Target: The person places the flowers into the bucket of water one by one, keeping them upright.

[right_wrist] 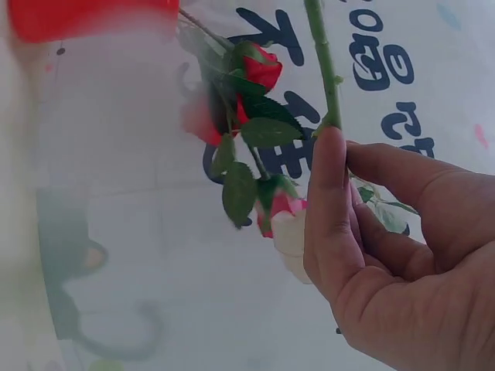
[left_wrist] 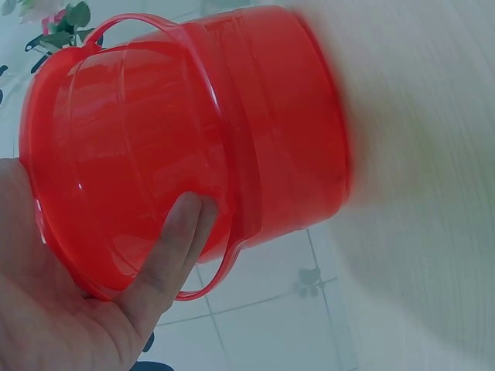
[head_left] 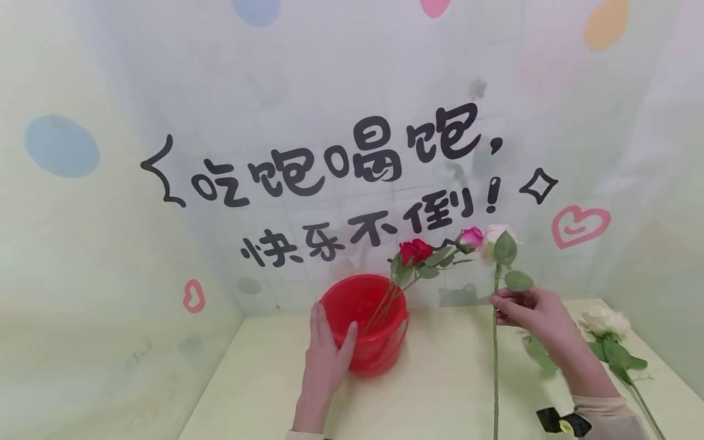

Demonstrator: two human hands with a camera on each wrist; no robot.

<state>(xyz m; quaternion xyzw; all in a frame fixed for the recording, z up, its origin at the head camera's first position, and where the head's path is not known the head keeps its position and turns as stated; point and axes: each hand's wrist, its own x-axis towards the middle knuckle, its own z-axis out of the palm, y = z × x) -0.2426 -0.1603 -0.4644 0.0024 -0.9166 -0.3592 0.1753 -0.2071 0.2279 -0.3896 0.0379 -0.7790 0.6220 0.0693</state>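
A red plastic bucket stands on the table with a few artificial roses leaning out of it. Among them are a red rose and a magenta-pink rose. My left hand rests against the bucket's near left side, fingers and thumb spread straight along its wall. In the left wrist view, two fingertips touch the outside of the bucket. To the right of the bucket, my right hand pinches the green stem of a pale pink rose, held upright with its long stem hanging down.
A white rose with leaves lies on the right of the pale table. Behind stands a light backdrop with black lettering and coloured spots. The bucket's handle hangs at its side.
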